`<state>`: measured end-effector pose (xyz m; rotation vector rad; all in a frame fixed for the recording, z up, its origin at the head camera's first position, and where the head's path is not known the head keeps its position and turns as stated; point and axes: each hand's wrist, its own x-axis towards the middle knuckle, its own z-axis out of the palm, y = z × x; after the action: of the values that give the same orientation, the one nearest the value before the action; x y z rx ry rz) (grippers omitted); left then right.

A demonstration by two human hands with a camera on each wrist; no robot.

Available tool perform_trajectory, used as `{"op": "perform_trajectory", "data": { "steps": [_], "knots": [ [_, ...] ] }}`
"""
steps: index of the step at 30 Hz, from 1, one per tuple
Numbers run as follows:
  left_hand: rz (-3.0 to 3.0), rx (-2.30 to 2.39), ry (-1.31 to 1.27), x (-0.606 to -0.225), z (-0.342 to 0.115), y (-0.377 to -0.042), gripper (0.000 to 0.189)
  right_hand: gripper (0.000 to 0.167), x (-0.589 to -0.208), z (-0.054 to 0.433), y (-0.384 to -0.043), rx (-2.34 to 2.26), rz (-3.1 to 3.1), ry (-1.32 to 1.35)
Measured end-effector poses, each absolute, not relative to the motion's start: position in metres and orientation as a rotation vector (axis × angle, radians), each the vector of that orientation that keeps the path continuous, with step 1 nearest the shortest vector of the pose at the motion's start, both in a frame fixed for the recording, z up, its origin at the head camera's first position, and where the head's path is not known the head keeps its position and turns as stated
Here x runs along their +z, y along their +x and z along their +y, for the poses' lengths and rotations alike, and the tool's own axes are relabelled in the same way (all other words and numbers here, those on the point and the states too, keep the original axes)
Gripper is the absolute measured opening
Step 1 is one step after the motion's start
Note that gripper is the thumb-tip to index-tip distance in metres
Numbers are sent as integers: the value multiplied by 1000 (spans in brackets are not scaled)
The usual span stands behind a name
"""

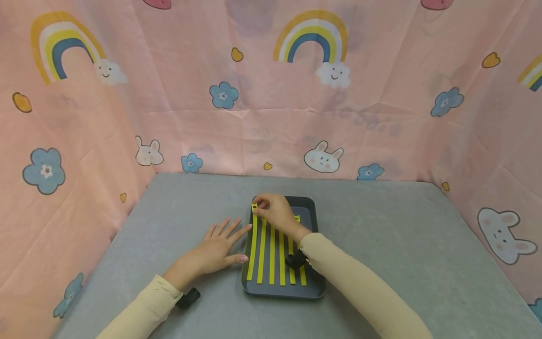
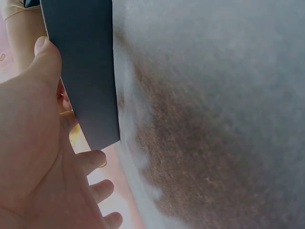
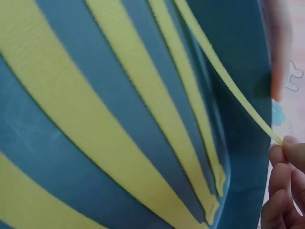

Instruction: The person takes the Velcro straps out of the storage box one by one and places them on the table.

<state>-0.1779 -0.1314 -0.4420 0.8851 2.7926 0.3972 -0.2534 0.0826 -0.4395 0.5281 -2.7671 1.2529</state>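
Fingers (image 3: pixel 280 179) of my right hand (image 1: pixel 277 214) are closed in a pinch: thumb and fingertip hold the far end of the leftmost yellow strip (image 1: pixel 252 249), near its slotted head. Held strip runs lengthwise along the left wall of the dark tray (image 1: pixel 279 291); its near end lies towards the near left corner. Five further strips (image 1: pixel 272 268) lie side by side in the tray, with gaps between them. My left hand (image 1: pixel 213 252) is positioned beside the left wall, back upward, fingers spread and holding nothing; thumb and index tips reach the rim, but I cannot confirm contact. Tray rests on a grey table (image 1: pixel 381 226), long sides pointing away from me. Behind the table hangs a pink curtain (image 1: pixel 262 127) printed with rainbows, rabbits and flowers
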Motion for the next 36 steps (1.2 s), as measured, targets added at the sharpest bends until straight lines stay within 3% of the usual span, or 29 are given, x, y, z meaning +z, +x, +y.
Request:
{"op": "perform_trajectory", "data": {
  "steps": [13, 36],
  "knots": [
    [2787, 383, 867, -443, -131, -179, 81, 29, -420, 88, -251, 1425, -2741, 573],
    [2775, 420, 851, -444, -132, -180, 79, 27, -388, 98, -246, 1477, -2681, 590]
  ]
}}
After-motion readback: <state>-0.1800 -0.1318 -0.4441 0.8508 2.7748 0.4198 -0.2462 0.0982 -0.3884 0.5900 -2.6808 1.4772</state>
